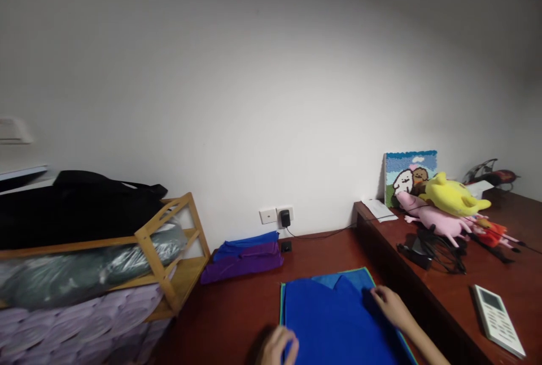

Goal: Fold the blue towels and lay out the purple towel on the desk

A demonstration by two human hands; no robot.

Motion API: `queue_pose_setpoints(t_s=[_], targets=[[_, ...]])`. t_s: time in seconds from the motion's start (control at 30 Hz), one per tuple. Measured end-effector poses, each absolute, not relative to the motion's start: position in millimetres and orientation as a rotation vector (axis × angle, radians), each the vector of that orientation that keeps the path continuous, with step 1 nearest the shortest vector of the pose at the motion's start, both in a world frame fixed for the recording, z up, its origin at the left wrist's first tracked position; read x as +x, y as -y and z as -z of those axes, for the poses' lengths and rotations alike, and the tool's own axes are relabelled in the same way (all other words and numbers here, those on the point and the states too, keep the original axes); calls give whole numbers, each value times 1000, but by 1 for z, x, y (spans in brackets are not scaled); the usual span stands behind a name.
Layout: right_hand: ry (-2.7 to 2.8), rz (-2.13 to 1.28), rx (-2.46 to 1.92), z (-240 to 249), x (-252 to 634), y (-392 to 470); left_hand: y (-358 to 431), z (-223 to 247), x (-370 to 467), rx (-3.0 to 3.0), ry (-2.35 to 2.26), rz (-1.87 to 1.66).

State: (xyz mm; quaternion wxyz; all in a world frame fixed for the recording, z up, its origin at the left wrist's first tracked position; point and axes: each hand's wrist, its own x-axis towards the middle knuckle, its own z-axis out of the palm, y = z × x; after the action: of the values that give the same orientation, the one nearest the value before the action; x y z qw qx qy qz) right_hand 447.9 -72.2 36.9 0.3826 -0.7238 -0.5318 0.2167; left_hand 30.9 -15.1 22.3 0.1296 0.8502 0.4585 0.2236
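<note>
A bright blue cloth (334, 320) lies spread on the reddish-brown desk, with a lighter blue, green-edged cloth (353, 278) showing beneath it at the top and sides. My left hand (277, 346) is at the lower left edge of the blue cloth; its fingers are bent, with a gap between thumb and fingers. At the upper right edge, my right hand (390, 304) has loosely curled fingers by the cloth. Nothing held shows in either hand. Whether the right fingertips touch the fabric is unclear.
Folded purple and blue cloths (245, 257) lie against the wall, left of a plugged-in adapter (285, 218). A raised ledge (368, 235) on the right bears plush toys (440, 221), cables and a white calculator-like device (497, 320). A wooden rack (158, 257) stands left.
</note>
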Motion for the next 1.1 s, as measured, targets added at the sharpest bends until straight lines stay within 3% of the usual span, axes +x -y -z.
queue_pose_setpoints(t_s=[0.2,0.57,0.8,1.0,1.1], targets=[[1309,-660,-1874,-38,415,-24,-72,-78,75,1987,-1767,-417],[1099,-473,-1833,-23,474,-15,-88,-59,85,1997,-1939,-390],[1085,-437,-1865,-5,468,-20,-84,-62,91,2092,-1983,-512],[1133,-254,-1848,-13,447,8,-40,-58,120,2506,-1577,-875],[1353,-140,-1847,-3,421,52,-3,-34,126,2717,-1214,-809]])
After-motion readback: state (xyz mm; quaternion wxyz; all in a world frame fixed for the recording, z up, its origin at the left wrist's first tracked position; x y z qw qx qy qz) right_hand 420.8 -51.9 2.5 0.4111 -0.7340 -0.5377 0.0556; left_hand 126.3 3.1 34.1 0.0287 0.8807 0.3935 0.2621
